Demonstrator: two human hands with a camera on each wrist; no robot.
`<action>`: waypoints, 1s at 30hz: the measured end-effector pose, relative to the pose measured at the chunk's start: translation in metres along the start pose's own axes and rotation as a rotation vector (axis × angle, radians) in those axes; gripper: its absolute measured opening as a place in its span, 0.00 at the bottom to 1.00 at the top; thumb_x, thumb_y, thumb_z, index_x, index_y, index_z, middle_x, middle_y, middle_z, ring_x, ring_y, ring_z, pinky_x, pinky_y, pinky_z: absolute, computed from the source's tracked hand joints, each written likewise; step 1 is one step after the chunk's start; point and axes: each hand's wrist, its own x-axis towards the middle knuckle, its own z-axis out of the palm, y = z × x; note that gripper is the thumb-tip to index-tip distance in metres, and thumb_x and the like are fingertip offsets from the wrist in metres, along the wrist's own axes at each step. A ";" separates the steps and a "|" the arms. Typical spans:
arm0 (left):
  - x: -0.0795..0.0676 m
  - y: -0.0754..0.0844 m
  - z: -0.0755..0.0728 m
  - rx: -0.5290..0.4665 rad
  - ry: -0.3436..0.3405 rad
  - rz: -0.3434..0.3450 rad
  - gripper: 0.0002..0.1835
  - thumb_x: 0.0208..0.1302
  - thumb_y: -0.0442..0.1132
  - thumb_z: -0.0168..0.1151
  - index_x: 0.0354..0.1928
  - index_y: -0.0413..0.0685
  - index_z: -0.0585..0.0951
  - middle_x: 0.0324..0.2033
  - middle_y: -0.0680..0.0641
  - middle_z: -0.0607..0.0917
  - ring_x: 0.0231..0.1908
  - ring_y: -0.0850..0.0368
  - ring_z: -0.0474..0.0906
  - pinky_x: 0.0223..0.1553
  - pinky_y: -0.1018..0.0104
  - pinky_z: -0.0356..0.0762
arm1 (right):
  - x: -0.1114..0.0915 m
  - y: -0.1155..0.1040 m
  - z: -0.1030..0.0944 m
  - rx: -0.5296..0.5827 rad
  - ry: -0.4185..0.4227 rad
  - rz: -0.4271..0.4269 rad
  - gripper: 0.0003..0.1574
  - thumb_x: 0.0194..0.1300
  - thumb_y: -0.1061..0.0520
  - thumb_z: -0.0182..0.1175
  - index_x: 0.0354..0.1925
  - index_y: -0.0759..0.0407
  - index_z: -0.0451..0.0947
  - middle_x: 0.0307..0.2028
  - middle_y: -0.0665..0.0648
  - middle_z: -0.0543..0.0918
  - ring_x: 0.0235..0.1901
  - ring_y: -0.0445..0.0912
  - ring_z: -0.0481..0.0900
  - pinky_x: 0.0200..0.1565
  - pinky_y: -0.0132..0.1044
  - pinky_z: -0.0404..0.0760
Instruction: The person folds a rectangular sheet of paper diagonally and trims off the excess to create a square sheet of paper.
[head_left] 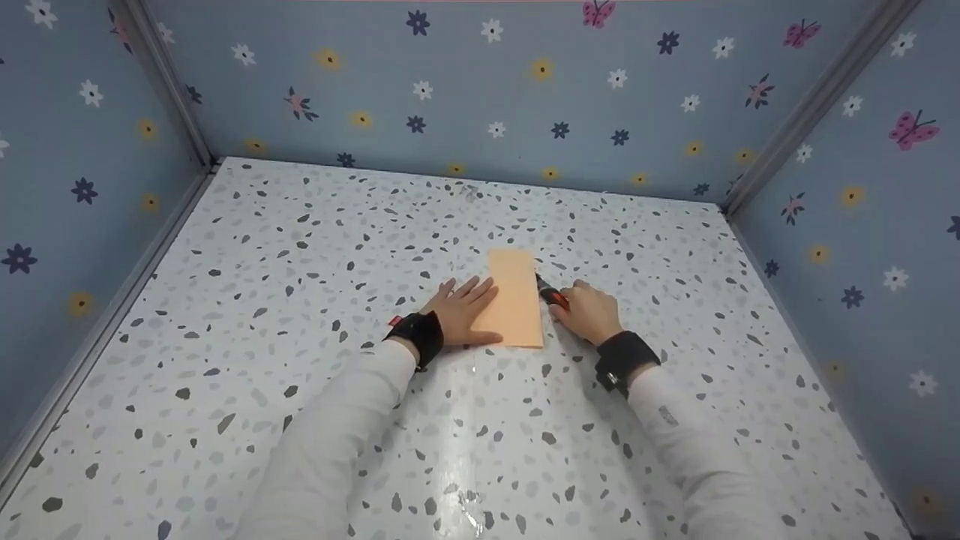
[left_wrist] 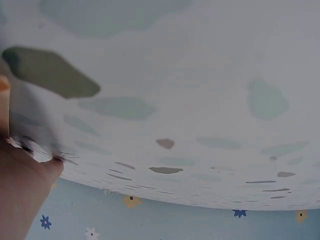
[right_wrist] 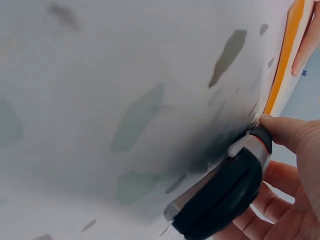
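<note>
A peach-orange sheet of folded paper (head_left: 517, 296) lies on the speckled table, its long sides running away from me. My left hand (head_left: 463, 313) rests flat over its left side with fingers spread, the thumb along the near edge. At the paper's right edge, my right hand (head_left: 591, 310) grips a black and orange utility knife (head_left: 553, 292), its tip pointing to that edge. The right wrist view shows the dark knife body (right_wrist: 220, 192) under curled fingers, close to the paper's orange edge (right_wrist: 287, 55). Only part of the left hand (left_wrist: 25, 190) appears in the left wrist view.
The white speckled table (head_left: 300, 420) spreads around the paper. A blue wall with flowers and butterflies (head_left: 465, 82) closes off the back, and similar panels stand left and right. Both wrists wear black bands.
</note>
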 end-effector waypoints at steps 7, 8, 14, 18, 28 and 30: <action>-0.007 0.006 -0.009 -0.010 0.008 0.007 0.50 0.72 0.69 0.50 0.82 0.45 0.48 0.83 0.44 0.48 0.84 0.43 0.42 0.83 0.39 0.40 | 0.008 0.000 0.000 0.010 -0.012 0.014 0.21 0.71 0.45 0.62 0.44 0.62 0.86 0.33 0.58 0.79 0.26 0.47 0.73 0.26 0.36 0.64; -0.008 0.006 -0.010 -0.009 0.005 0.006 0.50 0.72 0.69 0.50 0.82 0.45 0.48 0.83 0.44 0.48 0.83 0.43 0.42 0.83 0.39 0.40 | 0.009 0.000 0.000 0.009 -0.013 0.015 0.21 0.71 0.45 0.62 0.44 0.62 0.86 0.34 0.58 0.79 0.26 0.48 0.73 0.26 0.36 0.65; -0.005 0.003 -0.005 -0.016 0.001 0.008 0.51 0.72 0.69 0.49 0.83 0.47 0.47 0.84 0.46 0.46 0.84 0.44 0.40 0.83 0.40 0.38 | 0.014 -0.002 0.000 -0.004 -0.012 0.020 0.21 0.71 0.45 0.62 0.43 0.62 0.86 0.34 0.59 0.80 0.28 0.48 0.75 0.28 0.38 0.69; -0.005 0.003 -0.005 -0.034 0.005 0.017 0.51 0.71 0.69 0.51 0.83 0.46 0.48 0.84 0.45 0.47 0.84 0.44 0.42 0.83 0.40 0.39 | 0.017 -0.002 0.000 -0.011 -0.008 0.033 0.21 0.71 0.44 0.63 0.41 0.62 0.86 0.32 0.58 0.80 0.28 0.48 0.75 0.28 0.39 0.69; -0.009 0.007 -0.010 -0.018 0.002 0.013 0.50 0.72 0.68 0.51 0.82 0.45 0.49 0.83 0.44 0.48 0.83 0.42 0.43 0.83 0.38 0.40 | 0.024 -0.002 -0.002 0.005 -0.014 0.050 0.21 0.70 0.45 0.63 0.41 0.62 0.87 0.33 0.59 0.81 0.27 0.49 0.75 0.28 0.39 0.69; -0.008 0.006 -0.009 -0.008 0.002 0.010 0.50 0.72 0.68 0.50 0.82 0.45 0.48 0.83 0.44 0.48 0.83 0.42 0.43 0.83 0.38 0.41 | 0.025 -0.002 -0.003 0.008 -0.010 0.048 0.21 0.70 0.45 0.63 0.40 0.62 0.87 0.33 0.59 0.80 0.26 0.49 0.74 0.28 0.39 0.69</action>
